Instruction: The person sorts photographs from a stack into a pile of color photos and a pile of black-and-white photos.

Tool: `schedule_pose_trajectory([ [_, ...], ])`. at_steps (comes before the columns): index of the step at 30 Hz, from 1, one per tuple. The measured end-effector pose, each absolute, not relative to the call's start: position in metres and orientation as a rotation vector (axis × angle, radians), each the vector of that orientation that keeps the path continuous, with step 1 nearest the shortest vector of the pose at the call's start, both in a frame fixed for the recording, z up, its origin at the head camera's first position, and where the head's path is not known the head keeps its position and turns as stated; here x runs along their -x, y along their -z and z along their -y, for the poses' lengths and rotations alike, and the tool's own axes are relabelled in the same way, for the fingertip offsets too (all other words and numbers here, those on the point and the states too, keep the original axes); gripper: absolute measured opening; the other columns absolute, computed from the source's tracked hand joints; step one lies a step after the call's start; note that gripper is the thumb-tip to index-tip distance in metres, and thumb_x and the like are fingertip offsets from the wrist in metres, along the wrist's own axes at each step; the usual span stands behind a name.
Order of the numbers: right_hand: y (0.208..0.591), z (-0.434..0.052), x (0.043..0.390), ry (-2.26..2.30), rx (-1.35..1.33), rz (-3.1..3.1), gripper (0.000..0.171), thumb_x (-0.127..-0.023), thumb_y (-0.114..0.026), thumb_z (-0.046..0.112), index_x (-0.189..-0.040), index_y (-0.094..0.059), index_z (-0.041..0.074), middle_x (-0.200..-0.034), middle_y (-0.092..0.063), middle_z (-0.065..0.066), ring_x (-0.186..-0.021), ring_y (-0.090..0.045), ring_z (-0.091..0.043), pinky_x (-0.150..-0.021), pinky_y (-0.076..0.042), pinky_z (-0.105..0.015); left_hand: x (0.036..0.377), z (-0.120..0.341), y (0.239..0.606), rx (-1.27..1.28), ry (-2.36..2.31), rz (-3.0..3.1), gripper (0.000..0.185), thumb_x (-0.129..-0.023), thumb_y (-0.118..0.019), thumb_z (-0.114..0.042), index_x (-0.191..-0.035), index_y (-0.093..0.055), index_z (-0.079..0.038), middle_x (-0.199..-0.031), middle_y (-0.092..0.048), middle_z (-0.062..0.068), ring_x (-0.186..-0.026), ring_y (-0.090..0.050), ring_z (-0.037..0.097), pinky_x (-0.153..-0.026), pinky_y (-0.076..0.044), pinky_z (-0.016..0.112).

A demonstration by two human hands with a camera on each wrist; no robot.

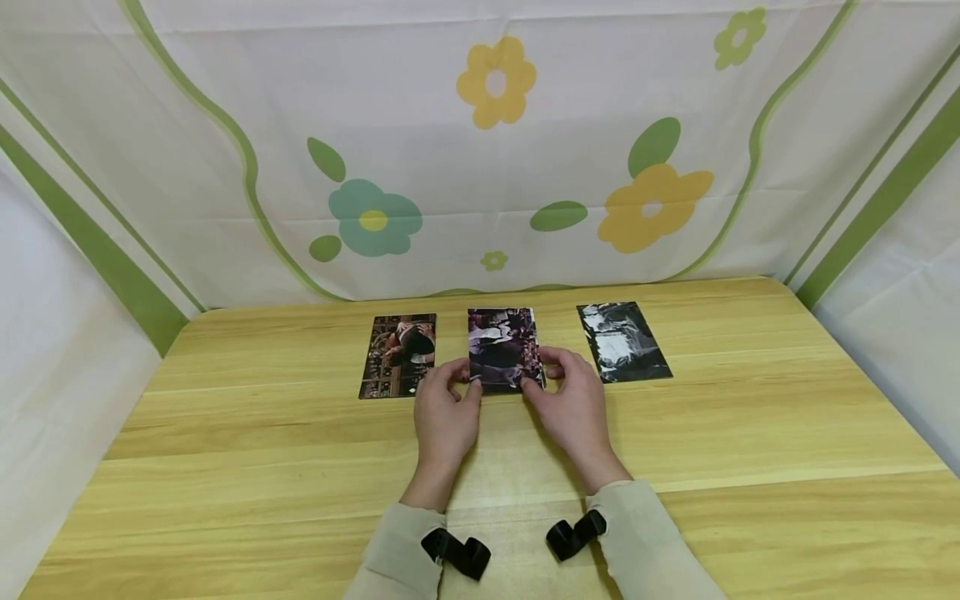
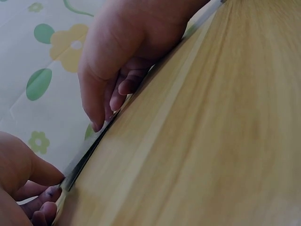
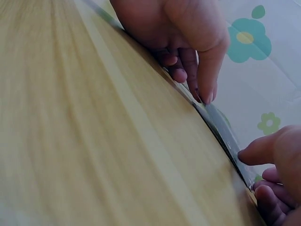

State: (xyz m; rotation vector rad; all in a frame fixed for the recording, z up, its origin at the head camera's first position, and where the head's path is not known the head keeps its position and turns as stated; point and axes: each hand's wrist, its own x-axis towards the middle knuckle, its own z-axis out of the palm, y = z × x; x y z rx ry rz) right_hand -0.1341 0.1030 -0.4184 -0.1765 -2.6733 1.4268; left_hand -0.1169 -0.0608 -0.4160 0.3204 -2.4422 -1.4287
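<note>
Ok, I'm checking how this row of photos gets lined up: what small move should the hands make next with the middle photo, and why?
Probably a slight nudge to square it, then let go. The left hand and right hand pinch the near corners of the middle photo, which lies on the table between the left photo and the right photo. Its near edge looks roughly level with theirs already.

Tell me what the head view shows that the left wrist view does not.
Only the head view shows three photos in a row on the wooden table: the left photo, the middle photo and the right photo, plus both sleeves. Only the left wrist view shows the middle photo edge-on, a thin line against the tabletop. Both show the left hand and the right hand at that photo's near corners, and the flowered cloth behind.
</note>
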Motion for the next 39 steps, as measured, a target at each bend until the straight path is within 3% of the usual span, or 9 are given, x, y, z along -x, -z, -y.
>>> schedule_pose_trajectory([
  [7,0.4173,-0.1018,0.1336,-1.368,0.158,2.697,0.053,-0.09,-0.084,0.019,-0.14,-0.068,0.011,-0.128,-0.07,-0.014,-0.116,-0.064,-0.031,-0.102,-0.049,-0.05,0.1177,0.0602,0.4155,-0.294,1.406,2.494,0.039,-0.095,-0.072,0.0,-0.134,-0.071,0.005,-0.108,-0.071,0.016,-0.085,-0.053,0.022,-0.078,-0.043,0.035],
  [18,0.4171,-0.1018,0.1337,-1.277,0.094,2.736,0.059,-0.091,-0.084,0.024,-0.146,-0.066,0.014,-0.126,-0.072,-0.013,-0.117,-0.061,-0.03,-0.102,-0.049,-0.05,0.1177,0.0591,0.4158,-0.259,1.331,2.548,0.038,-0.093,-0.072,-0.003,-0.13,-0.075,0.003,-0.105,-0.067,0.016,-0.092,-0.051,0.026,-0.078,-0.039,0.036],
  [24,0.417,-0.1016,0.1331,-1.25,0.074,2.758,0.066,-0.091,-0.084,0.027,-0.152,-0.062,0.019,-0.13,-0.073,-0.01,-0.109,-0.059,-0.026,-0.089,-0.049,-0.042,0.1166,0.0583,0.4144,-0.264,1.329,2.559,0.041,-0.095,-0.073,-0.008,-0.135,-0.072,0.002,-0.109,-0.067,0.016,-0.097,-0.053,0.028,-0.082,-0.042,0.04],
  [29,0.4161,-0.1004,0.1307,-1.181,0.021,2.786,0.068,-0.093,-0.082,0.034,-0.156,-0.058,0.02,-0.146,-0.068,-0.007,-0.099,-0.055,-0.023,-0.075,-0.045,-0.034,0.1159,0.0581,0.4147,-0.269,1.337,2.577,0.042,-0.098,-0.072,-0.011,-0.139,-0.07,0.001,-0.112,-0.066,0.016,-0.103,-0.054,0.03,-0.085,-0.044,0.043],
  [33,0.4161,-0.0994,0.129,-1.131,-0.022,2.798,0.067,-0.096,-0.077,0.038,-0.157,-0.056,0.018,-0.162,-0.057,-0.004,-0.11,-0.056,-0.023,-0.079,-0.047,-0.035,0.1162,0.0581,0.4153,-0.267,1.326,2.583,0.043,-0.099,-0.071,-0.012,-0.14,-0.069,0.0,-0.115,-0.067,0.017,-0.106,-0.056,0.031,-0.087,-0.046,0.046],
  [39,0.4162,-0.0981,0.1283,-1.101,-0.045,2.82,0.065,-0.099,-0.074,0.04,-0.158,-0.055,0.017,-0.168,-0.049,-0.002,-0.112,-0.053,-0.021,-0.077,-0.045,-0.032,0.1161,0.0577,0.4156,-0.254,1.309,2.586,0.043,-0.1,-0.071,-0.013,-0.141,-0.068,0.0,-0.118,-0.067,0.019,-0.111,-0.057,0.035,-0.091,-0.048,0.05],
])
